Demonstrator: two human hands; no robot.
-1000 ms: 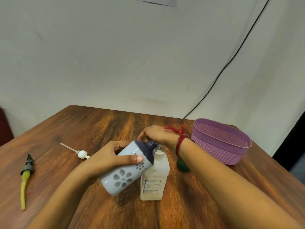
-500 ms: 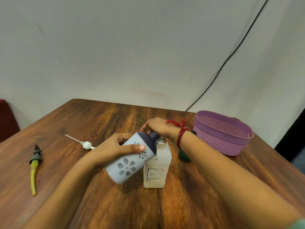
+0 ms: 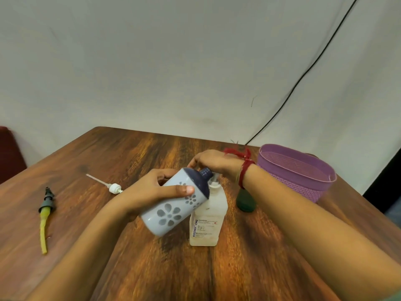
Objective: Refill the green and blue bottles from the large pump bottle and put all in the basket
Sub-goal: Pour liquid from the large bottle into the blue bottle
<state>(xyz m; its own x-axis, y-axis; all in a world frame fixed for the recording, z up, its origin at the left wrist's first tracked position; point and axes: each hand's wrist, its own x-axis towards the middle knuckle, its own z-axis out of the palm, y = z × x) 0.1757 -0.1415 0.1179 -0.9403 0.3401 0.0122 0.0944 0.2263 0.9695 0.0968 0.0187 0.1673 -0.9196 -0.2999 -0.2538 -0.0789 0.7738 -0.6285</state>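
Head view. Grasp unchanged since half a second ago: left hand [image 3: 152,192] wraps the tilted blue bottle [image 3: 173,211], pale, flower-printed, its dark neck at the pump of the upright large pump bottle [image 3: 206,220] mid-table. Right hand [image 3: 212,164] fingers curl over that pump. Green bottle [image 3: 245,203] stands near the purple basket [image 3: 303,181]; fill levels indiscernible.

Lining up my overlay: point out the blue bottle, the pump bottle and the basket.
blue bottle [image 3: 171,213]: head view, on its flowered side.
pump bottle [image 3: 208,222]: head view, on its labelled front.
basket [image 3: 301,189]: head view, on its outer wall.
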